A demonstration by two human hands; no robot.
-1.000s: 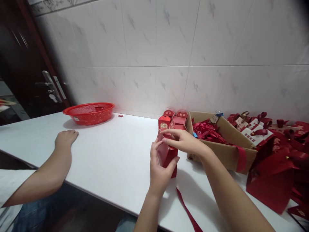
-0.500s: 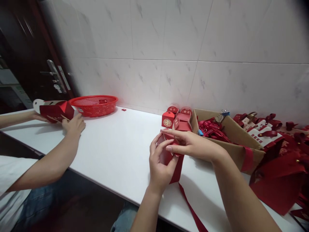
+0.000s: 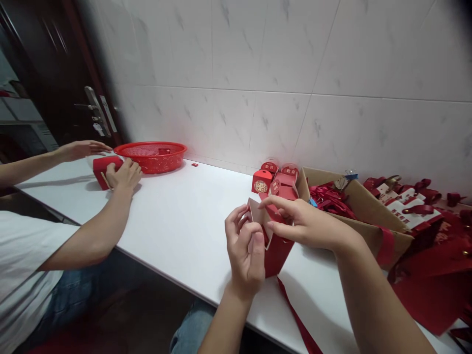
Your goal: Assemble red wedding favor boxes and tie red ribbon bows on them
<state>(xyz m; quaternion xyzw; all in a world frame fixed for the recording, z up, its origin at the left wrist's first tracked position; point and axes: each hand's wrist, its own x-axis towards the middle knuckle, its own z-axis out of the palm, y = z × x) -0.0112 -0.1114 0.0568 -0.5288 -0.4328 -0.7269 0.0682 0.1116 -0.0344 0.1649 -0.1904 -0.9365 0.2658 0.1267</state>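
A red paper box [image 3: 279,256] stands upright on the white table in front of me, its top flaps raised and a pale inner face showing. My left hand [image 3: 246,248] has its fingers curled round the flap on the box's left side. From the right, my right hand [image 3: 300,221] reaches over the top, thumb and fingers at the flaps. A dark red ribbon [image 3: 298,314] trails from the foot of the box toward the table's near edge. Just behind stand small red boxes with gold print [image 3: 261,182].
An open cardboard box [image 3: 383,233] holds red ribbons. Red and white gift bags [image 3: 420,211] crowd the far right. At the left, another person's hands are at a red box [image 3: 101,172], beside a red plastic basket [image 3: 155,166]. A tiled wall borders the table.
The box's top has opened wider, showing its pale inner face. My left fingers have shifted along the flap. The other person's left hand has lifted off their box, which is now turned and lower.
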